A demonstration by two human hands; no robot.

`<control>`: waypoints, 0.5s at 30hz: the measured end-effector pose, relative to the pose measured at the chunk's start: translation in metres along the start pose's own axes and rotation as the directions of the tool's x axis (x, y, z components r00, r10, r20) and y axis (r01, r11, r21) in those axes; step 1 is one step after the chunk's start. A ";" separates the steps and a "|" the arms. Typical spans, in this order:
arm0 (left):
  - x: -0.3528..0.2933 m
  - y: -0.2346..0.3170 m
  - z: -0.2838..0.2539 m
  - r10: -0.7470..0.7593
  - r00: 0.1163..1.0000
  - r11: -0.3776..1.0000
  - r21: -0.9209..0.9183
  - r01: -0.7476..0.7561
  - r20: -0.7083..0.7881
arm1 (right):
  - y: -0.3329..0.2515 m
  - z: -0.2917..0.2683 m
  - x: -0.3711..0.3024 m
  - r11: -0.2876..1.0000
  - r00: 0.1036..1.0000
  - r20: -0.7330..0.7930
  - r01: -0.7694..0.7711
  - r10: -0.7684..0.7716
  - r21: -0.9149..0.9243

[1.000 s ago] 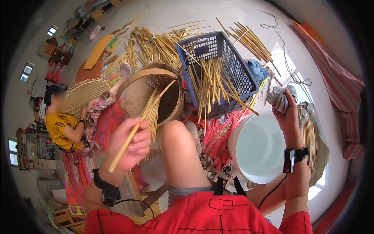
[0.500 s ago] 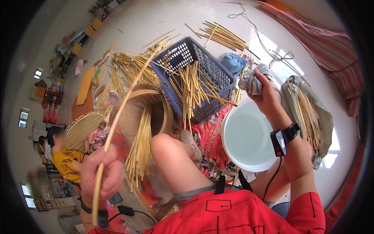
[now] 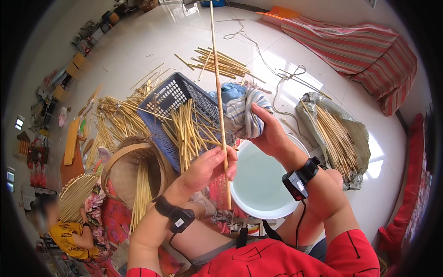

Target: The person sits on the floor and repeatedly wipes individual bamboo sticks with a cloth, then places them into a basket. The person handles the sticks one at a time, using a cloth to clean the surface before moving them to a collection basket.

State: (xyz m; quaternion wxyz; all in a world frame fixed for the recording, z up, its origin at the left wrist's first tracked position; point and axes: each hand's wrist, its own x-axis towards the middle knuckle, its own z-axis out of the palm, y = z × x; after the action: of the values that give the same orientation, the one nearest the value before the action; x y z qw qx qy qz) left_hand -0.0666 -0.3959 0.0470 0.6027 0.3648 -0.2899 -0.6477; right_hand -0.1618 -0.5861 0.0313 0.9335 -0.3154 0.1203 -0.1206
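Note:
My left hand (image 3: 210,168) pinches a long, thin brown-and-tan stick (image 3: 218,74) near its lower end. The stick stands almost upright in front of me, its far end reaching the top of the view. My right hand (image 3: 272,131) is closed on a bunched cloth (image 3: 253,111) with blue and white stripes. The cloth is just right of the stick; whether they touch I cannot tell. Beneath my right hand sits a white basin (image 3: 270,215) of clear water. A dark blue plastic crate (image 3: 161,99) holding cut sticks (image 3: 187,131) is beyond my left hand.
At left, a woven basket (image 3: 121,177) lies tipped with thin sticks in it. Loose sticks (image 3: 221,63) lie on the floor beyond. A greenish sack of sticks (image 3: 337,143) rests at right, near a cord (image 3: 275,97). A person in yellow (image 3: 69,237) sits at far left.
My left hand has brought the stick rightward to the middle, now beside the cloth. My right hand with the cloth has shifted left in view. The whole view has turned somewhat.

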 end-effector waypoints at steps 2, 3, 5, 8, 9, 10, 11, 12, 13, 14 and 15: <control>0.014 -0.004 -0.007 -0.026 0.997 1.000 -0.009 0.026 0.075 | -0.009 0.002 0.001 0.999 0.999 0.013 0.049 -0.049 -0.001; 0.018 -0.006 -0.010 -0.055 0.992 0.998 -0.010 0.056 0.110 | -0.012 0.003 0.001 0.997 0.997 0.014 0.071 -0.071 0.006; 0.022 -0.015 -0.016 -0.069 0.989 0.997 -0.010 0.071 0.127 | -0.014 0.004 0.001 0.997 0.997 -0.015 0.075 -0.075 0.001; 0.027 -0.024 -0.019 -0.132 0.979 0.990 -0.024 0.137 0.155 | -0.013 -0.008 0.005 0.995 0.993 -0.067 0.099 -0.100 -0.018; 0.025 -0.027 -0.019 -0.161 0.975 0.985 -0.037 0.168 0.152 | -0.011 -0.010 0.006 0.993 0.985 -0.130 0.103 -0.110 -0.055; 0.026 -0.022 -0.015 -0.205 0.966 0.979 0.017 0.205 0.160 | -0.012 -0.011 0.005 0.989 0.972 -0.193 0.118 -0.135 -0.094; 0.026 -0.019 -0.010 -0.225 0.965 0.973 -0.009 0.229 0.137 | -0.011 -0.011 0.004 0.983 0.954 -0.254 0.129 -0.160 -0.135; 0.026 -0.014 -0.004 -0.240 0.964 0.969 -0.029 0.245 0.112 | -0.011 -0.011 0.003 0.975 0.944 -0.278 0.135 -0.181 -0.176; 0.027 -0.014 -0.001 -0.255 0.963 0.964 -0.049 0.260 0.088 | -0.011 -0.011 0.004 0.971 0.934 -0.302 0.136 -0.192 -0.197; 0.026 -0.019 -0.005 -0.214 0.975 0.976 -0.037 0.217 0.066 | -0.010 -0.012 0.004 0.966 0.923 -0.327 0.135 -0.203 -0.219; 0.026 -0.022 -0.008 -0.215 0.975 0.976 -0.013 0.216 0.057 | -0.010 -0.012 0.006 0.961 0.912 -0.346 0.140 -0.220 -0.240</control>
State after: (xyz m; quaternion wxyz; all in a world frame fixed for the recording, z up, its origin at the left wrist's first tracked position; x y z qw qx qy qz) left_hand -0.0729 -0.4185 0.0220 0.5239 0.3704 -0.2592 -0.7220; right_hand -0.1614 -0.6025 0.0278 0.8403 -0.3937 0.2762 -0.2503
